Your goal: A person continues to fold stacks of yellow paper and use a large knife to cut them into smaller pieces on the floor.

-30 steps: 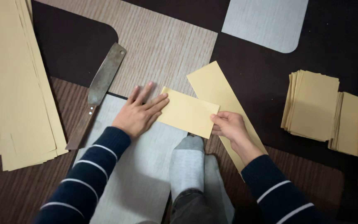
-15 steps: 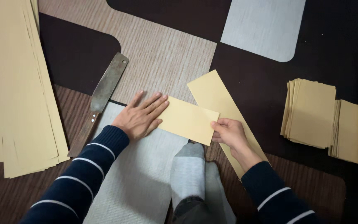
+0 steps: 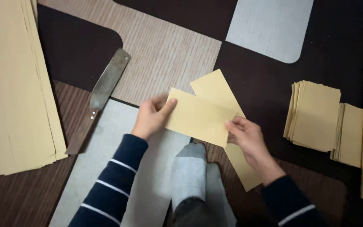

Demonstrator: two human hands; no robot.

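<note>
A folded rectangle of tan kraft paper is held just above the floor, over a long strip of the same tan paper that lies slanting beneath it. Its left end is pinched by the left hand, thumb on top and fingers curled under; the grip of the right hand is closed on its lower right corner, so the sheet is kept taut and level, seemingly for squaring its edges. A grey-socked foot is rested below it on a pale grey mat. A long, dull steel knife with a dark handle is laid on the patchwork floor mats beside a stack of long tan sheets. Neat piles of cut tan rectangles are kept well apart on the right.
</note>
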